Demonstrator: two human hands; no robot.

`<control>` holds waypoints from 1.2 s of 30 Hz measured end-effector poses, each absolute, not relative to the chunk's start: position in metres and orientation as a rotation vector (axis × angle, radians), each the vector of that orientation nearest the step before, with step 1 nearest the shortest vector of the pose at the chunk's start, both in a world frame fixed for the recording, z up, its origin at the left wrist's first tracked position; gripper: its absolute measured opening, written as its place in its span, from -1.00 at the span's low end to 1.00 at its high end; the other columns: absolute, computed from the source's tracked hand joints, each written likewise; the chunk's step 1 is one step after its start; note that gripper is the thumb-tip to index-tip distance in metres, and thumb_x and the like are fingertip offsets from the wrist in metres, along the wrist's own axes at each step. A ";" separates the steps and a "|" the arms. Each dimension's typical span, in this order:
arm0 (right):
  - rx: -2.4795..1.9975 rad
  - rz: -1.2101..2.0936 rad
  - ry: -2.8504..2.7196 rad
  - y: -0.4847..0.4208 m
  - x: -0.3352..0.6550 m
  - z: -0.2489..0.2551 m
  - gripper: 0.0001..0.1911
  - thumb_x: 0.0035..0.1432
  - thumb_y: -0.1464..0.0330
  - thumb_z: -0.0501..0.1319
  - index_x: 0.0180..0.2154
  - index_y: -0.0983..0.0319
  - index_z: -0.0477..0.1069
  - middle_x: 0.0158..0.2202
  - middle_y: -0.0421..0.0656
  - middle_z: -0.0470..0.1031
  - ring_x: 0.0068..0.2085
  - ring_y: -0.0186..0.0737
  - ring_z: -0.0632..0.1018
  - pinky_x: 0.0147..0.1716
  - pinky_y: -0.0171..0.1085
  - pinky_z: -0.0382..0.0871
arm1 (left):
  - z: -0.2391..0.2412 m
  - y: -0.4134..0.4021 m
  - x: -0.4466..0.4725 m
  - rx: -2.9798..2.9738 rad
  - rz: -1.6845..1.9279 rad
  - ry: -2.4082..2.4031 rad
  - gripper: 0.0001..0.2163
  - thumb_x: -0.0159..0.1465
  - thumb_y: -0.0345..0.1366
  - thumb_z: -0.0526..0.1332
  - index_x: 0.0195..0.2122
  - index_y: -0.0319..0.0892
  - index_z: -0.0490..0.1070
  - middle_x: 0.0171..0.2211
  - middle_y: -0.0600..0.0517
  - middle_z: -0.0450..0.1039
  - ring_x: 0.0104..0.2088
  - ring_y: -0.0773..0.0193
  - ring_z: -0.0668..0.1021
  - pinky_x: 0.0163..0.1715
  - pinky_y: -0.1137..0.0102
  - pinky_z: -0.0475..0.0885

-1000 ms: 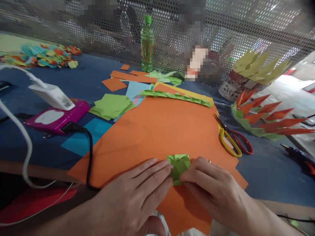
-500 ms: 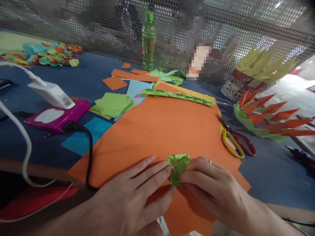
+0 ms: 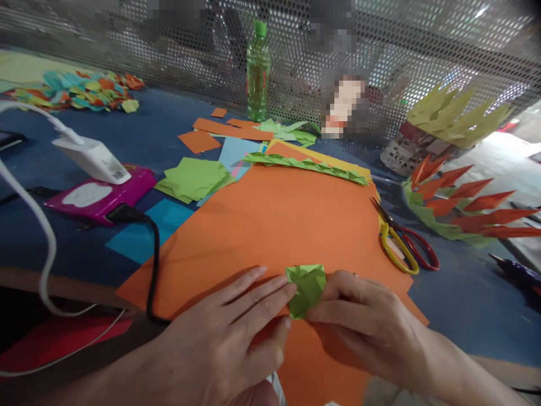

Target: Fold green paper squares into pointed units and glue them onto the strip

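A small folded green paper piece [image 3: 307, 287] lies on a large orange sheet [image 3: 279, 225] near the table's front edge. My left hand [image 3: 228, 338] rests on the sheet with its fingers stretched out, and their tips press the piece's left edge. My right hand [image 3: 372, 327] comes in from the right with its fingers pressed together, and it pinches the piece's lower right corner. A ring shows on one finger of that hand.
Yellow-and-red scissors [image 3: 401, 242] lie right of the sheet. A folded green paper strip [image 3: 304, 163] lies along its far edge. Green squares [image 3: 192, 179], a pink device [image 3: 101, 197] with a black cable [image 3: 153, 265], a green bottle [image 3: 257, 70] and spiky paper crowns [image 3: 460, 208] stand around.
My left thumb has curled in under the fingers, and the green piece has tilted slightly. The view has shifted a little. Both hands stay on the piece.
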State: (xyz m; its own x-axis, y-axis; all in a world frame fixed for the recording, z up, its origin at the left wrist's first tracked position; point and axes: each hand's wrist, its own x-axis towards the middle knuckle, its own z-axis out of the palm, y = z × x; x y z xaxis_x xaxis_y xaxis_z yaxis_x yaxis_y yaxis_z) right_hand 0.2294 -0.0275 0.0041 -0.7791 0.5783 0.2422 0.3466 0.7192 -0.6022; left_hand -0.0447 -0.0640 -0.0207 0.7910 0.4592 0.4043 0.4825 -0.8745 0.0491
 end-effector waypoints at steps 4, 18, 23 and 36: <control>-0.666 0.846 -2.446 -0.025 0.228 0.006 -0.67 0.29 0.64 0.15 -0.03 0.23 0.52 -0.19 -0.13 0.48 -0.23 -0.35 0.51 -0.29 -0.37 0.45 | -0.019 -0.063 -0.044 -2.921 -0.660 -0.750 -0.72 0.42 -0.17 0.22 0.01 -0.27 0.47 0.27 -0.29 0.36 0.36 -0.07 0.30 0.45 0.05 -0.06; -0.697 0.680 -2.478 -0.029 0.227 -0.002 -0.76 0.28 0.58 0.21 -0.07 0.23 0.52 -0.18 -0.11 0.50 -0.23 -0.27 0.54 -0.29 -0.28 0.46 | -0.026 -0.063 -0.044 -2.894 -0.596 -0.765 -0.48 0.47 0.07 0.12 0.31 -0.14 0.33 0.31 -0.19 0.33 0.34 -0.05 0.32 0.41 0.01 0.01; -0.686 0.684 -2.477 -0.029 0.229 -0.004 -0.77 0.29 0.57 0.23 -0.06 0.24 0.51 -0.16 -0.11 0.49 -0.23 -0.28 0.53 -0.29 -0.26 0.44 | -0.024 -0.063 -0.045 -2.876 -0.576 -0.747 -0.48 0.49 0.06 0.08 0.33 -0.16 0.32 0.32 -0.20 0.31 0.35 -0.07 0.31 0.41 0.00 -0.03; -0.665 0.490 -2.594 -0.034 0.233 0.006 -0.77 0.35 0.53 0.13 -0.05 0.32 0.52 -0.16 -0.02 0.54 -0.24 -0.20 0.50 -0.31 -0.23 0.48 | -0.027 -0.065 -0.041 -2.908 -0.677 -0.815 -0.63 0.46 -0.08 0.18 0.15 -0.20 0.46 0.27 -0.17 0.38 0.35 -0.02 0.31 0.45 -0.01 -0.08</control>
